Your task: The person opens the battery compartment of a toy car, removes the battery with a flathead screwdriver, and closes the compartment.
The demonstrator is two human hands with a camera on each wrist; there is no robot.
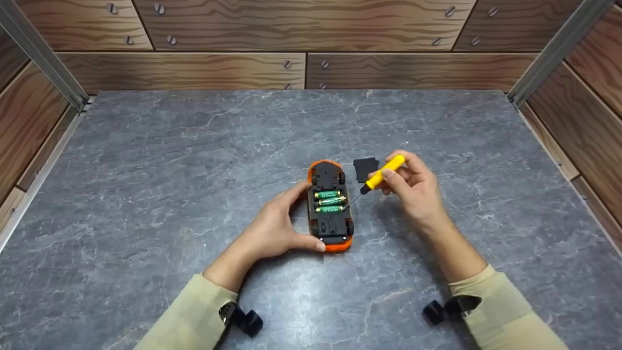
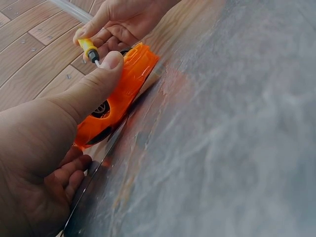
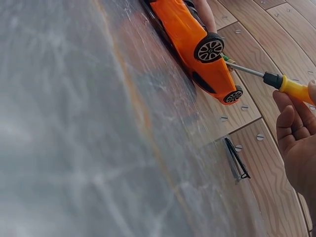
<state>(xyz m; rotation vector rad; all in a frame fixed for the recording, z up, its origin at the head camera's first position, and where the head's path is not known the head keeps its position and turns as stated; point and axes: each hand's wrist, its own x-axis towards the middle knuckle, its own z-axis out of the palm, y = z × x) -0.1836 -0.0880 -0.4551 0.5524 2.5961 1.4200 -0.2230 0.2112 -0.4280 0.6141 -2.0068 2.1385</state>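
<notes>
An orange toy car point(image 1: 335, 226) is laid upside down on the grey marbled table point(image 1: 170, 170), near the middle, its black underside turned up and its length run from near to far; in its uncovered compartment three green batteries point(image 1: 329, 209) are seated crosswise in a row from far to near, the middle one set slightly aslant. The car is held from the left by the left hand point(image 1: 272, 228); the thumb is pressed against the near end and the forefinger is laid along the far left side, thumb and forefinger spread apart with the car clasped between them. A yellow-handled screwdriver point(image 1: 376, 181) is gripped by the right hand point(image 1: 418, 192), its handle pinched between thumb and curled fingers; the shaft is slanted down to the left, and the tip is brought to the right end of the nearest battery; whether the battery is touched cannot be told. A black cover point(image 1: 365, 169) is placed on the table just beyond the car's right side, partly overlapped by the right hand's fingers in the head view. Both forearms are covered by pale sleeves point(image 1: 505, 301), and a small black wrist camera point(image 1: 250, 322) is worn at each cuff; the table is bordered on its far side by a wood-patterned wall point(image 1: 291, 24), and by metal posts point(image 1: 43, 53) at the far corners.
</notes>
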